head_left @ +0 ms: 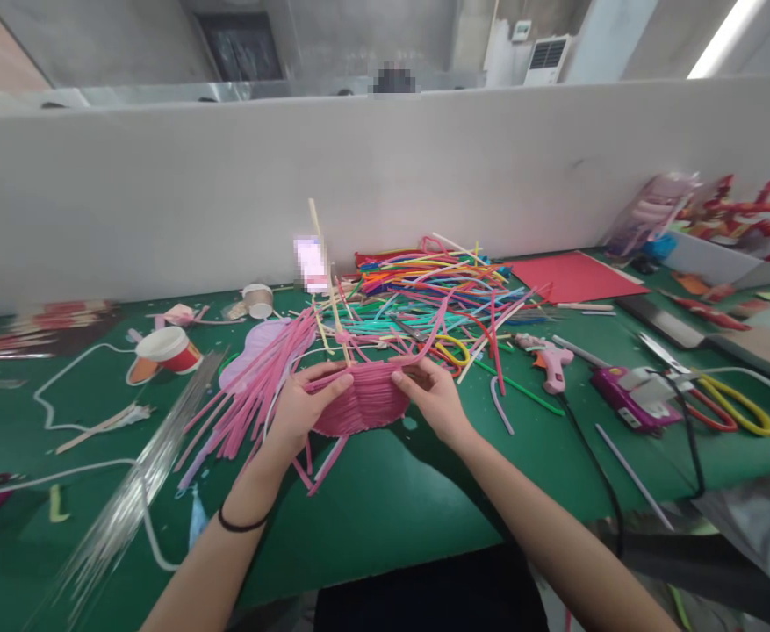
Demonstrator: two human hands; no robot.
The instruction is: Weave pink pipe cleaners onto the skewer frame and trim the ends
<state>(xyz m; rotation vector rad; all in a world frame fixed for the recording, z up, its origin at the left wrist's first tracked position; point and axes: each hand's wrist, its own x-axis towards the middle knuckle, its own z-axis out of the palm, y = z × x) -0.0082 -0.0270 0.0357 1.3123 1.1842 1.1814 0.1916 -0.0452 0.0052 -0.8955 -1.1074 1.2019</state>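
The left hand [305, 405] and right hand [434, 397] pinch opposite ends of the pink pipe-cleaner weave [363, 399], lying crosswise between them.

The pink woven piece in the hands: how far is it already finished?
Done: the pink woven piece already forms a dense ribbed pad. In hand: left hand and right hand grip its two sides. Left: many loose pink ends stick out at its left and below, unwoven, and the glue gun lies untouched on the table.

Forearms reach forward; left hand [302, 405] and right hand [434, 397] face inward, fingers curled gripping.
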